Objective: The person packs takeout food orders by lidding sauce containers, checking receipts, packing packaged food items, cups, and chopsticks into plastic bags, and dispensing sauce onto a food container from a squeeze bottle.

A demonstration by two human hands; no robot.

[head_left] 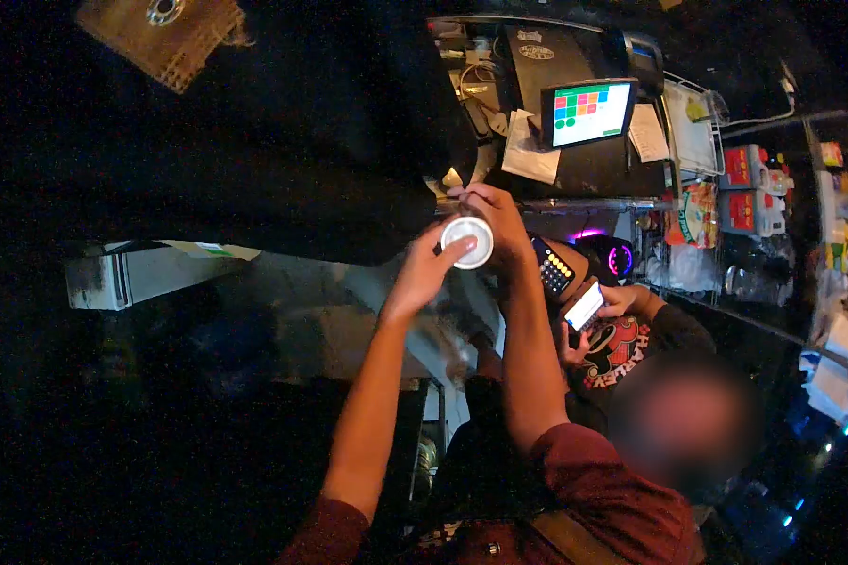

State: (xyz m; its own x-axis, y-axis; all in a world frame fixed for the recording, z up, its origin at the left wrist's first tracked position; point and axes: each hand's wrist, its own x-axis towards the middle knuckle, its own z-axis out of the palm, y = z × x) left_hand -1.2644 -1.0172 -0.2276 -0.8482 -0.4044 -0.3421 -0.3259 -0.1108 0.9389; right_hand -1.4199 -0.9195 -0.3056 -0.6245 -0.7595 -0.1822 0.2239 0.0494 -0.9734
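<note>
Both of my hands are around a small round white-rimmed container (478, 232), seen end-on, so I cannot tell if it is a cup or a lidded jar. My left hand (424, 271) grips its near left side, with the thumb laid across the pale round face. My right hand (499, 218) is closed along the far right side; some fingers reach past the container near the counter edge, and what they touch there is hard to make out.
Beyond my hands a lit tablet (590, 113) stands on a dark counter with papers (531, 149). To the right, a seated person holds a phone (584, 306) beside a keypad device (552, 265). Shelves hold red-labelled packages (742, 211). A white box-like edge (160, 276) is at left.
</note>
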